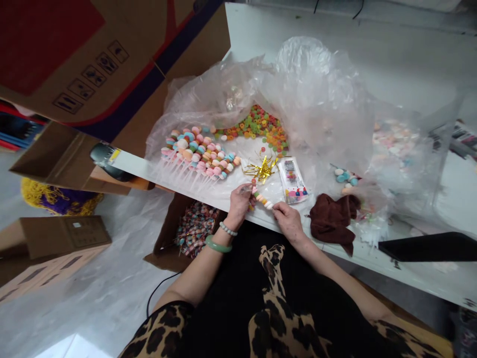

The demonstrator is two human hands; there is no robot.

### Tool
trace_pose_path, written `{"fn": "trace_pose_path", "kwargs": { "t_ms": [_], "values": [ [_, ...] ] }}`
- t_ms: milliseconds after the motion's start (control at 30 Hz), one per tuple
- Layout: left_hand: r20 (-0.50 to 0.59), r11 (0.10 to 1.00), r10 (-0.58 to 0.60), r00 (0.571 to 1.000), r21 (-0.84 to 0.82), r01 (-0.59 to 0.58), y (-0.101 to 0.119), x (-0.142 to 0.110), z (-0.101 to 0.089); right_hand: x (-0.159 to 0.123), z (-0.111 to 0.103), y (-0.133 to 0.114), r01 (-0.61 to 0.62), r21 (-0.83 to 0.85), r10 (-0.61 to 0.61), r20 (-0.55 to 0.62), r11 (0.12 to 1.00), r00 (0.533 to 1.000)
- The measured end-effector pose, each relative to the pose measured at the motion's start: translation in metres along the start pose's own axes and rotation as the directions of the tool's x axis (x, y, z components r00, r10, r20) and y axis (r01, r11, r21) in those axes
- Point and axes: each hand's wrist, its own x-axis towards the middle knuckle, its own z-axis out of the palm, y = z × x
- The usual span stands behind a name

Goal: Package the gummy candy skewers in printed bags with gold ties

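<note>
Between my two hands, near the front edge of the table, is a candy skewer (263, 200) with marshmallows and gummy rings on it. My left hand (241, 203) is closed at its upper end, with a bit of clear plastic at the fingers. At the lower, white end, the fingers of my right hand (287, 220) pinch it. Just beyond lie gold twist ties (265, 170) and a pack of printed clear bags (292, 179). Finished-looking skewers with white sticks (199, 154) lie piled to the left. Loose gummy rings (261, 124) are heaped behind.
Large clear plastic bags (320, 99) cover the table's back. A brown cloth (331, 219) lies right of my right hand, near a black flat object (428, 247). A big carton (93, 64) looms at upper left. Below the table edge stands a box of wrapped candies (196, 228).
</note>
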Motion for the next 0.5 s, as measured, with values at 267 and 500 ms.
{"fn": "trace_pose_path", "kwargs": {
  "t_ms": [267, 500],
  "values": [
    [-0.066, 0.999, 0.039, 0.997, 0.017, -0.038, -0.006, -0.002, 0.008, 0.007, 0.014, -0.009, -0.048, -0.097, 0.041, -0.070, 0.994, 0.997],
    [-0.013, 0.993, -0.083, 0.996, -0.086, 0.082, 0.006, -0.001, 0.006, 0.010, 0.008, -0.009, 0.012, -0.019, -0.011, 0.056, 1.000, 0.998]
  ]
}}
